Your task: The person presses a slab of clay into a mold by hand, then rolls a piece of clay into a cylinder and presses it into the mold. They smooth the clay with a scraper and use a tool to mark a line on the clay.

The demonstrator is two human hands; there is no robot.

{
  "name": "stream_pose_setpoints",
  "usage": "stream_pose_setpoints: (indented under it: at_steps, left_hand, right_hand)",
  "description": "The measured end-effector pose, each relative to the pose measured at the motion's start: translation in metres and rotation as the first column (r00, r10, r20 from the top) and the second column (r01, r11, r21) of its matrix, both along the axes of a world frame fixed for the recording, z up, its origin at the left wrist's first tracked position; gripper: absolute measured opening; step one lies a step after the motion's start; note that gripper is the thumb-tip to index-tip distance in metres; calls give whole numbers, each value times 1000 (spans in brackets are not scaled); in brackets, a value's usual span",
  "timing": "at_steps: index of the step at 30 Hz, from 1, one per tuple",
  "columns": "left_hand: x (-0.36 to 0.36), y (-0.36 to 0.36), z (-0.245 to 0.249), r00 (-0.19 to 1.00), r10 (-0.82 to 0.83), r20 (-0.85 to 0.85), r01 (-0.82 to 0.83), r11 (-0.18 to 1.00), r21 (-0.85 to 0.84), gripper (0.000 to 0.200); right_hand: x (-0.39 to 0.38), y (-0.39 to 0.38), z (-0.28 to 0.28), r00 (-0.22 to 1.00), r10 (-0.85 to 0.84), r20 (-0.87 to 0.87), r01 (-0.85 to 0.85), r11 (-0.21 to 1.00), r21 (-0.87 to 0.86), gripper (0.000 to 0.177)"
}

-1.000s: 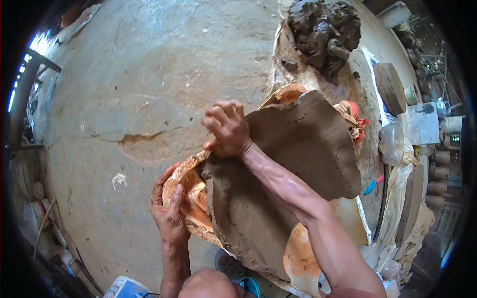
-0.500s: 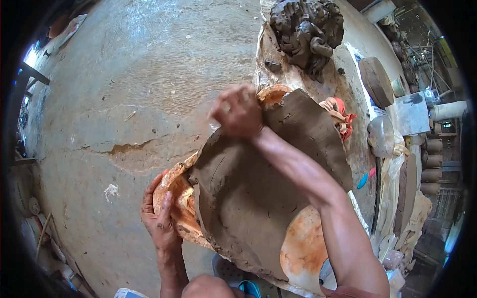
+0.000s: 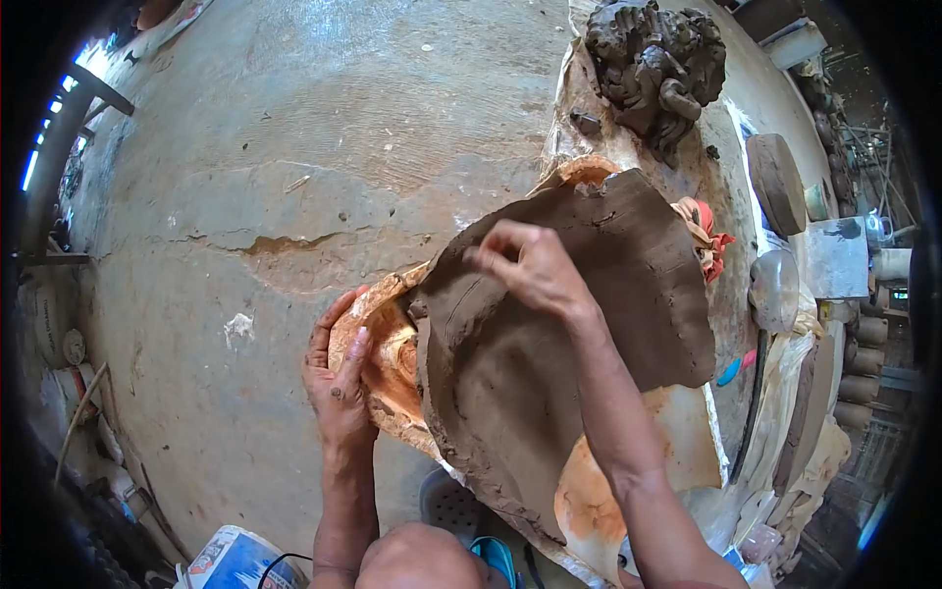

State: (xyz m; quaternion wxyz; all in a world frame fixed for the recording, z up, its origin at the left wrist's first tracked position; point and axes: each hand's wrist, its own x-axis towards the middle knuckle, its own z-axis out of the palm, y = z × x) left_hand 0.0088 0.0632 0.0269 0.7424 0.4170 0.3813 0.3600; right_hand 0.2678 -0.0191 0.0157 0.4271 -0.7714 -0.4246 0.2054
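A large dark clay sheet [image 3: 510,363] lies in and over an orange-stained, pale-rimmed mold [image 3: 392,344]. My left hand [image 3: 339,378] grips the mold's left edge, thumb on the inner side and fingers around the outside. Above the upper left part of the clay is my right hand [image 3: 530,265], its fingers curled together; whether anything is between them is too small to tell. Bare orange and white mold surface [image 3: 594,486] shows at the lower right of the clay. The clay's left edge is raised and rough.
A dark clay heap [image 3: 655,69] sits at the top on a stained cloth. To the right are a red-orange cloth [image 3: 708,240], a round clay slab [image 3: 777,185], a clear bowl [image 3: 775,290] and a blue tool [image 3: 729,372]. A bucket [image 3: 240,562] stands at lower left.
My right hand has moved from beyond the clay's upper left edge to over the clay, its arm swinging more upright. The view has shifted, and my left hand still grips the mold.
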Motion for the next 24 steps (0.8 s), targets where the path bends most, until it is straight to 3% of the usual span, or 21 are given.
stream_pose_setpoints:
  at_steps: [2, 3, 5, 9, 10, 14, 17, 19, 20, 21, 22, 23, 24]
  left_hand:
    - [0, 1, 0, 1000, 3, -17, -2, 1000, 27, 44]
    - [0, 2, -1, 1000, 4, -22, -3, 1000, 26, 44]
    - [-1, 1, -2, 999, -3, -37, 4, 1000, 25, 44]
    - [-1, 1, -2, 1000, -11, 1, 11, 1000, 20, 39]
    - [-1, 0, -2, 1000, 5, -14, -5, 1000, 18, 39]
    - [-1, 0, -5, 999, 12, -47, -10, 999, 44, 45]
    - [-1, -1, -6, 999, 27, -36, -25, 998, 54, 45]
    - [-3, 0, -6, 999, 18, -51, -15, 997, 70, 45]
    - [-3, 1, -6, 998, 31, -58, -27, 997, 73, 45]
    - [-2, 0, -4, 998, 30, -56, -26, 998, 66, 45]
    - [-2, -1, -2, 998, 21, -53, -18, 998, 59, 45]
    - [-1, -1, 0, 998, 19, -56, -16, 998, 64, 45]
    - [1, -1, 1, 998, 34, -44, -32, 998, 45, 44]
  right_hand:
    - [-10, -6, -2, 966, 118, -230, -193, 920, -342, 37]
    - [-12, -5, -5, 965, 114, -234, -190, 923, -336, 37]
    - [-18, -2, -11, 840, 103, -533, -311, 896, -316, 41]
    - [-26, 11, -4, 858, 145, -493, -367, 845, -390, 47]
    - [-28, 13, -17, 885, 180, -429, -342, 877, -338, 67]
    - [-32, 24, -22, 918, 114, -379, -302, 821, -485, 76]
    - [-39, 21, -13, 944, 76, -321, -232, 845, -482, 77]
    - [-38, 18, -7, 952, 158, -261, -256, 879, -402, 68]
    - [-40, 20, -9, 958, 61, -281, -73, 997, -33, 68]
    - [-41, 19, -9, 938, -26, -345, 146, 933, 328, 68]
    - [-37, 17, 3, 846, 15, -532, 242, 880, 410, 64]
    - [-51, 34, -8, 845, 17, -534, 244, 877, 414, 64]
    - [-77, 67, -24, 925, 87, -370, 167, 781, 602, 62]
